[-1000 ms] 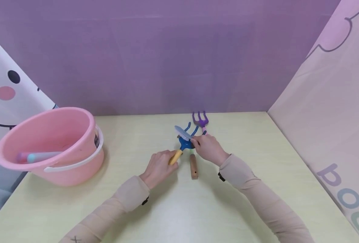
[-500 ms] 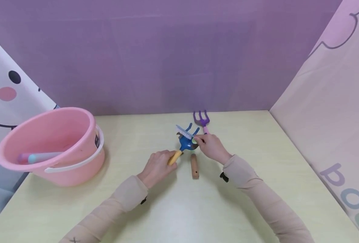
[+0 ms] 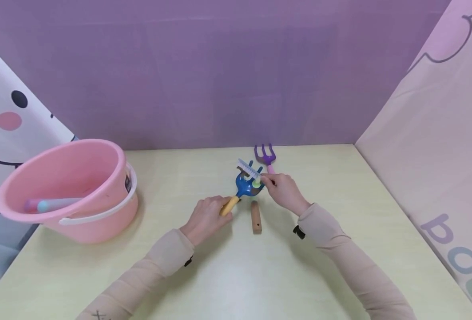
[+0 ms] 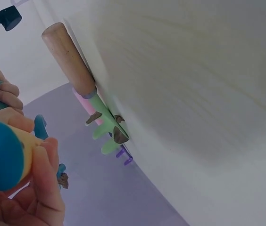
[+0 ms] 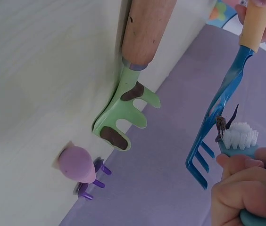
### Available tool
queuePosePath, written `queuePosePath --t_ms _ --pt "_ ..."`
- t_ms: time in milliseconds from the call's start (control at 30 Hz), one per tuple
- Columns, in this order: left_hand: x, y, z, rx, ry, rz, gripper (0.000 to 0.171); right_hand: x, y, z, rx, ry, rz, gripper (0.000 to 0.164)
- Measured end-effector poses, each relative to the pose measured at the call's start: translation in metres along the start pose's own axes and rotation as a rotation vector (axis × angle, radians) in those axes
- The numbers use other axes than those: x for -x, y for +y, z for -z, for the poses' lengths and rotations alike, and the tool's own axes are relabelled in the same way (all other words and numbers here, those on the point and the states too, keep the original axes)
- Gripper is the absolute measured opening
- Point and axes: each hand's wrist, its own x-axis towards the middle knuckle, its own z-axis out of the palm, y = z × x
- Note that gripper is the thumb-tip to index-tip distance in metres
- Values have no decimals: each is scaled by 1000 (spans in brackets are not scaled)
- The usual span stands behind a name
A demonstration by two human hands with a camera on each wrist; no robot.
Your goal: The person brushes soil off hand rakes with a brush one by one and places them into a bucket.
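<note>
My left hand (image 3: 208, 218) grips the yellow handle of a blue hand rake (image 3: 245, 186), raised above the table with its tines pointing away. In the left wrist view, fingers curl round that handle beside its blue end cap. My right hand (image 3: 284, 192) holds a small blue-grey brush (image 5: 240, 136) with white bristles. In the right wrist view, the bristles meet brown bits (image 5: 221, 124) on the rake's head. Below lies a green hand fork (image 5: 126, 110) with a wooden handle (image 3: 256, 218) and brown patches. Behind it is a purple fork (image 3: 265, 156) with a pink handle.
A pink bucket (image 3: 80, 224) with a white handle stands at the left, tube-shaped things (image 3: 60, 205) inside it. A purple backdrop (image 3: 236, 80) rises behind the pale table (image 3: 236, 275), and a printed sheet (image 3: 439, 155) hangs along the right.
The brush has shifted slightly right across the rake's tines along with my right hand, and its bristles show more. My left hand stays nearly in place, still gripping the rake.
</note>
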Motion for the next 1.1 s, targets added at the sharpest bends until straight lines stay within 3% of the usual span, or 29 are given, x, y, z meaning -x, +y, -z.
queuePosePath --t_ms 533,900,1100 --pt "-4 -5 3 7 -32 24 37 1 3 7 3 67 2 33" --pt "-5 -12 5 44 -35 83 39 6 1 11 -46 71 3 35" --pt "-3 -15 6 72 -26 81 38 15 0 9 11 121 109 34"
